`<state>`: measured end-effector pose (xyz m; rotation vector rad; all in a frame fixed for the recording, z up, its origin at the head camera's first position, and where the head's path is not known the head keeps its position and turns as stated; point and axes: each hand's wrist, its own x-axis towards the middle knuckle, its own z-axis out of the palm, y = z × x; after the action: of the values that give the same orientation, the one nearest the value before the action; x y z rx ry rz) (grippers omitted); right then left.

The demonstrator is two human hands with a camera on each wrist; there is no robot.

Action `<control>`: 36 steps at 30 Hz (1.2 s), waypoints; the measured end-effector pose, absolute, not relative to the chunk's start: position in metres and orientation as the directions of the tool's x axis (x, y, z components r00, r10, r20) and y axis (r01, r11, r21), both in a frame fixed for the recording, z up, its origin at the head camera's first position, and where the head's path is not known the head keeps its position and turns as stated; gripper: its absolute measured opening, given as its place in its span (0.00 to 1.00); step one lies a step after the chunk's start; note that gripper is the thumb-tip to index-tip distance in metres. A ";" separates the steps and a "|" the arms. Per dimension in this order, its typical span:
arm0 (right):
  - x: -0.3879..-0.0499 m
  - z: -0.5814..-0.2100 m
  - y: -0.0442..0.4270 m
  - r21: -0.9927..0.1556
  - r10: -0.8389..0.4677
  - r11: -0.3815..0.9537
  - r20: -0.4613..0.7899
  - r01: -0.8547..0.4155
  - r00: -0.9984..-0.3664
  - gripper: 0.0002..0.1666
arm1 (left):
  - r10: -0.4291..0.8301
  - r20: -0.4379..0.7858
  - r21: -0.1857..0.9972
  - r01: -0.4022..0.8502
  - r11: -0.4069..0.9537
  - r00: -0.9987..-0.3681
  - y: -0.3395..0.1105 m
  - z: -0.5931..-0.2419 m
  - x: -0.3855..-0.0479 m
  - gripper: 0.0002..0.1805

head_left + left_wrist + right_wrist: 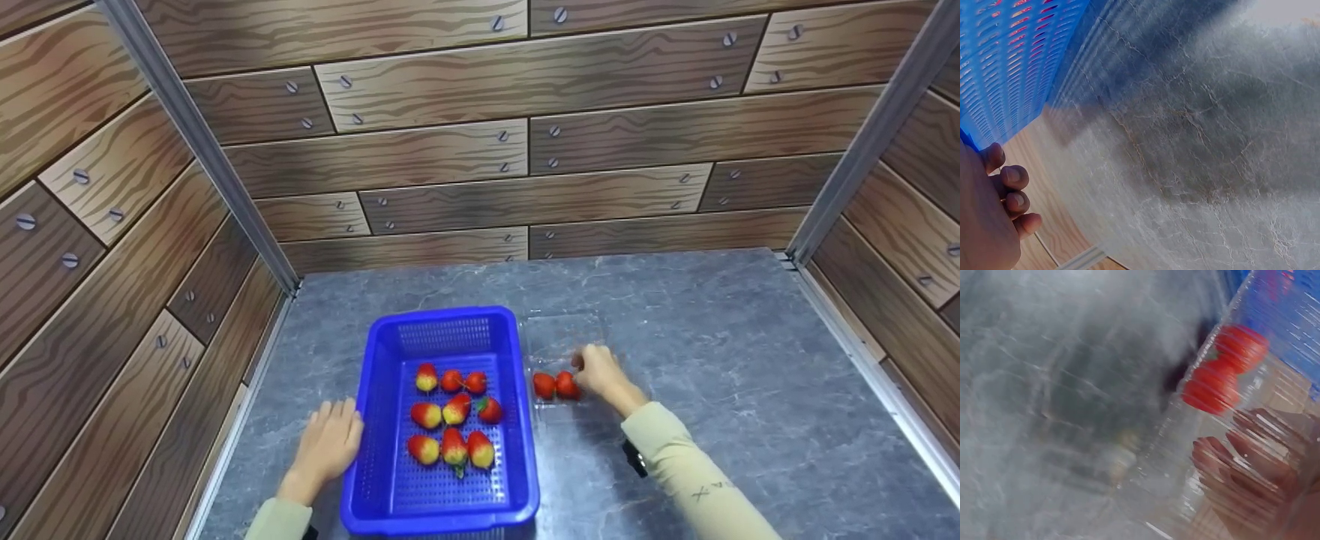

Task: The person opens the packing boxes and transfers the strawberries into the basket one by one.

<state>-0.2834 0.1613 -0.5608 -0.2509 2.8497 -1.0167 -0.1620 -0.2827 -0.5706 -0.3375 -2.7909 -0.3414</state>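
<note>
A blue plastic basket [442, 517] holds several red-and-yellow strawberries [456, 410] laid in rows. My left hand [324, 442] is at its left rim, palm down, the thumb side against or close to the basket; its fingers hang loosely curled in the left wrist view. Right of the basket lies a clear plastic box [555, 328] with two red strawberries [555, 385] side by side. My right hand [602, 373] reaches into this box beside them, fingers bent. In the right wrist view, the clear wall partly veils the fingers [1241, 461], and whether they hold anything is unclear.
Grey marbled tabletop [720, 360] surrounds the basket and box. Wood-patterned panels [525, 150] enclose the back and both sides, with metal posts [217, 157] at the corners. The box stands close against the basket's right side.
</note>
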 end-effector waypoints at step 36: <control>-0.249 -0.606 0.151 -0.640 -0.078 0.755 0.131 -0.145 -0.988 0.21 | 0.174 0.312 0.227 0.251 0.941 -0.934 -0.282 -0.568 -0.160 0.13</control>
<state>-0.2490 0.1513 -0.6059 -0.1930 3.0323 -1.1182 -0.1605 -0.2816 -0.5684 -0.3138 -2.8070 -0.3824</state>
